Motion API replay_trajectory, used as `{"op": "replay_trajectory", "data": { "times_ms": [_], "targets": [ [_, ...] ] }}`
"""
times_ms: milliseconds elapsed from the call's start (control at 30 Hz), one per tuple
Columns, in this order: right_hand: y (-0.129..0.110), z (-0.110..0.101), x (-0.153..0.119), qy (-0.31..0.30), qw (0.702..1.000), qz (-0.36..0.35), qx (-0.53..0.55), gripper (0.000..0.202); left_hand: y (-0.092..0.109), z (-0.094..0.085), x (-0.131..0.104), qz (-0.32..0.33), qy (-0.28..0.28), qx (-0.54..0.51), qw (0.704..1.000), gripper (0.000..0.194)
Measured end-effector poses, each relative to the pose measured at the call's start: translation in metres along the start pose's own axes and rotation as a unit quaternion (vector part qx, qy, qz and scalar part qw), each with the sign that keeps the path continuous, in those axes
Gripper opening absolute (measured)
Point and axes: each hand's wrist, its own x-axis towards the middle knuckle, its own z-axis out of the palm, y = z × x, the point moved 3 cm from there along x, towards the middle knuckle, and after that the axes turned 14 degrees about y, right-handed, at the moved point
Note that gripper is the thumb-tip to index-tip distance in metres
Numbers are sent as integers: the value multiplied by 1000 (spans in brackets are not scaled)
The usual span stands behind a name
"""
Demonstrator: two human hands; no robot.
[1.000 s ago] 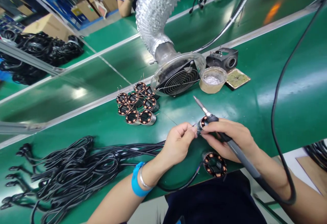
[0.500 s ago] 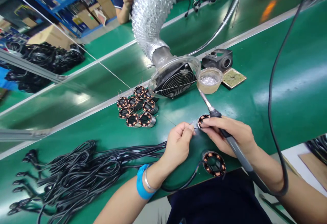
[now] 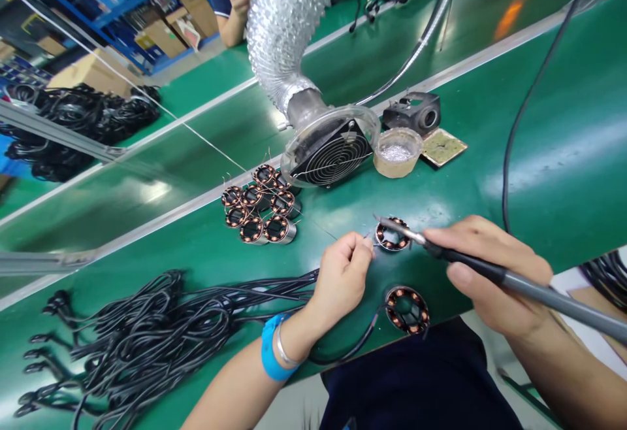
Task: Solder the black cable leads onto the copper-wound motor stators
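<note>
My left hand (image 3: 344, 270) is closed in a pinch on a thin wire, whose end shows just beyond the fingertips beside a motor stator (image 3: 392, 245). This ring of copper coils lies on the green bench. In my right hand (image 3: 494, 276) is a soldering iron (image 3: 470, 263), its metal tip lying across the top of that stator; whether it touches a wire I cannot tell. Nearer to me lies a second stator (image 3: 407, 311) with a black cable (image 3: 360, 353) running to it. A thin strand stretches up and left from my left hand.
Several stators (image 3: 277, 229) stand grouped at left, near a fan (image 3: 337, 155) on a silver duct (image 3: 279, 38). Right of it are a round tub (image 3: 396, 167), an iron stand (image 3: 414, 113) and a square sponge tray (image 3: 443, 148). Black cables (image 3: 161, 332) cover the left. A person (image 3: 235, 8) sits opposite.
My right hand has let go of the stator and drawn back right. The soldering iron has swung down, so its tip is now over the stator. My left hand has stayed put.
</note>
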Motion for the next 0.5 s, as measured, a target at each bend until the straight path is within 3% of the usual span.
{"op": "replay_trajectory", "data": {
  "times_ms": [200,500],
  "targets": [
    [8,-10,-8,40,995,84,19,22,2,0,0,0,2,12,1000,34],
    [5,-5,-4,28,996,76,22,20,2,-1,-1,9,3,21,1000,33]
  ]
}}
